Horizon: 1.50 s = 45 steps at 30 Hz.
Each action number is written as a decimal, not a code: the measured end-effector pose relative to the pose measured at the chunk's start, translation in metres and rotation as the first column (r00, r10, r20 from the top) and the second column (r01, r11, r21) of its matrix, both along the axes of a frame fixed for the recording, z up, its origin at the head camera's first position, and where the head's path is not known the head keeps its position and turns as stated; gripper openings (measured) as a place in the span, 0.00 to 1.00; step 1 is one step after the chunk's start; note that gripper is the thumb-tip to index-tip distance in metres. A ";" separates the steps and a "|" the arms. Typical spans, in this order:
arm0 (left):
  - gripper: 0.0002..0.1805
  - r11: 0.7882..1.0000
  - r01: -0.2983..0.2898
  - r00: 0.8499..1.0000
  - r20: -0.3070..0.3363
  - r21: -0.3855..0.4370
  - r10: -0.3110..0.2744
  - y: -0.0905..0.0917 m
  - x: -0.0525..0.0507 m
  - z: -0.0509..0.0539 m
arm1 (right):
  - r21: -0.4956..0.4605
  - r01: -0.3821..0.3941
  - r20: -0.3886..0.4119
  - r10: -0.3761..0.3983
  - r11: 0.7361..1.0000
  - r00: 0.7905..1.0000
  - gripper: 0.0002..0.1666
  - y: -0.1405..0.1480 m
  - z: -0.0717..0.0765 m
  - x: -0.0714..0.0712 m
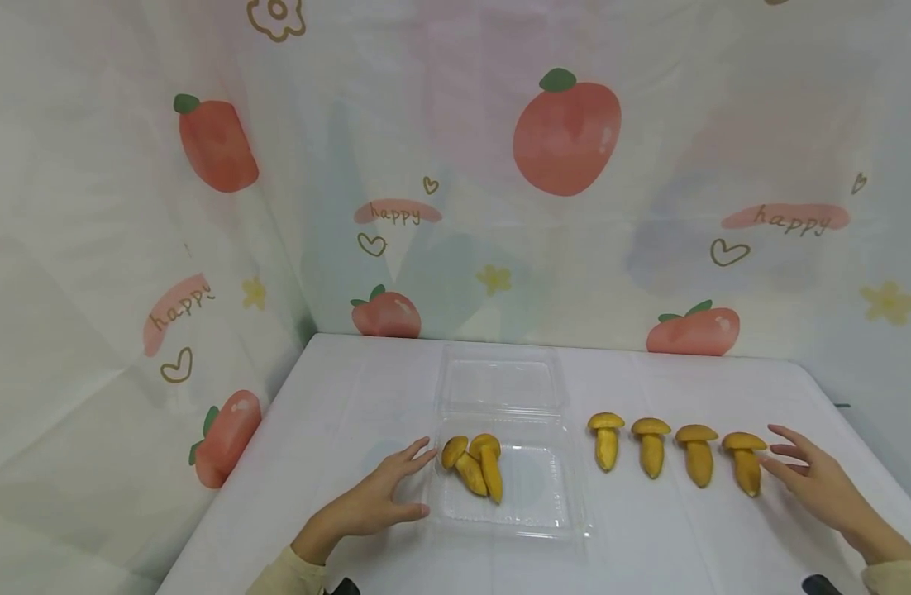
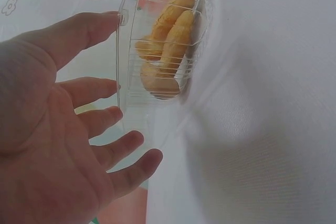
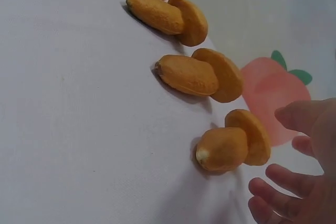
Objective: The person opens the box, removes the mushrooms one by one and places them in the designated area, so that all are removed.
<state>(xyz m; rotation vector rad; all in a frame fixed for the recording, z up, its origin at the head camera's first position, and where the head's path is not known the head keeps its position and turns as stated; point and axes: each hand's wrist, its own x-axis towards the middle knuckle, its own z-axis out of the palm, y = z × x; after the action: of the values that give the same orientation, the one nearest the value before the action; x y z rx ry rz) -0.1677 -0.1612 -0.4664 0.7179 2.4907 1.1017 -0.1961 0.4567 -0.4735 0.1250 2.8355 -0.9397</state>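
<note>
A clear plastic clamshell box [image 1: 533, 516] lies on the table with its lid [image 1: 503, 387] folded back. Two yellow mushrooms [image 1: 489, 471] lie side by side in the left part of its base. At the box's left edge is my left hand [image 1: 381, 493], fingers spread; in the left wrist view the thumb and fingertips are at the rim. Several more yellow mushrooms [image 1: 652, 450] lie in a row to the right of the box, caps away from me. Beside the rightmost mushroom [image 3: 226, 148] is my right hand [image 1: 820, 483], its fingers apart and holding nothing.
A white cloth covers the table [image 1: 649, 545]. Behind it and to the left hang pale curtains [image 1: 455, 107] printed with peaches, hearts and flowers. Dark objects [image 1: 820, 585] show near each wrist at the bottom edge.
</note>
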 end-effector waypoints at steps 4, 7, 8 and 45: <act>0.42 1.000 0.004 1.000 0.000 -0.003 -0.004 0.000 -0.001 -0.001 | 0.004 0.020 0.005 -0.020 1.000 1.000 0.45 0.000 0.005 0.000; 0.42 1.000 0.002 1.000 -0.004 0.000 -0.002 0.000 -0.002 -0.001 | 0.004 0.021 -0.021 -0.021 1.000 1.000 0.45 -0.004 0.010 -0.001; 0.42 1.000 0.001 1.000 -0.006 0.002 -0.001 0.000 -0.002 -0.001 | 0.004 0.021 -0.031 -0.021 1.000 0.999 0.45 -0.005 0.012 -0.001; 0.42 1.000 -0.019 1.000 0.014 -0.008 0.019 0.001 -0.001 -0.002 | -0.131 -0.323 -0.347 0.262 0.937 0.901 0.32 -0.161 0.045 0.020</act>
<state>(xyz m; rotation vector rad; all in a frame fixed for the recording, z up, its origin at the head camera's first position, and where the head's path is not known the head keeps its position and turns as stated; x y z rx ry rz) -0.1686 -0.1599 -0.4683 0.6829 2.4934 1.0985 -0.1766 0.2955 -0.4281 -0.5143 2.9075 -1.2414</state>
